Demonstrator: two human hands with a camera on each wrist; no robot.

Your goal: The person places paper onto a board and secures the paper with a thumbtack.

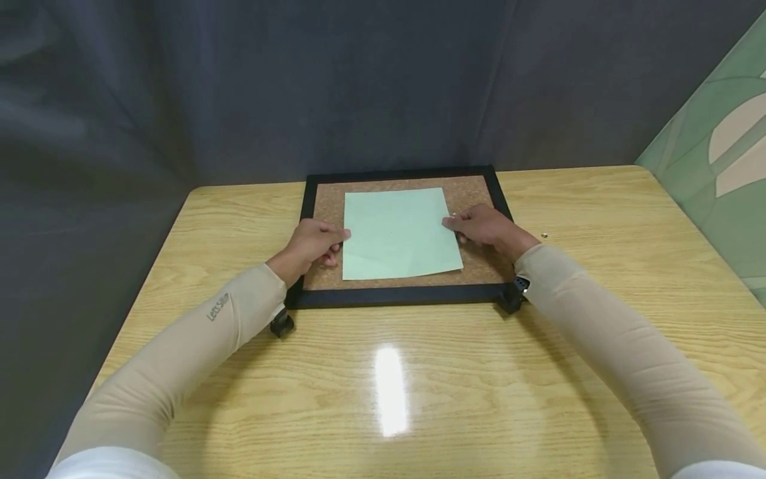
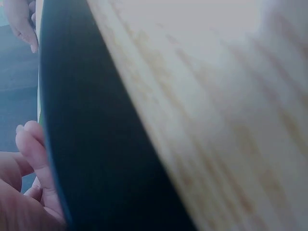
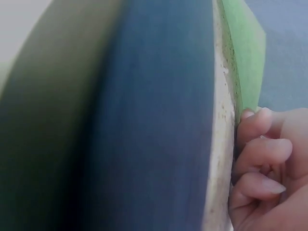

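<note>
**Around my work area**

In front of me is a light wooden table (image 1: 419,372) with a visible grain and a bright glare patch near me. A tiny silvery pin (image 1: 544,235) lies on it, to my right. A dark grey curtain (image 1: 239,86) hangs behind the table. At far right stands a green panel (image 1: 718,199) with pale beige shapes.

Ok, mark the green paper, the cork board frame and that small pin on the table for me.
green paper (image 1: 397,233), head view, middle of the sheet.
cork board frame (image 1: 395,296), head view, near black edge.
small pin (image 1: 544,235), head view, on the pin itself, right of the board on the table.
</note>
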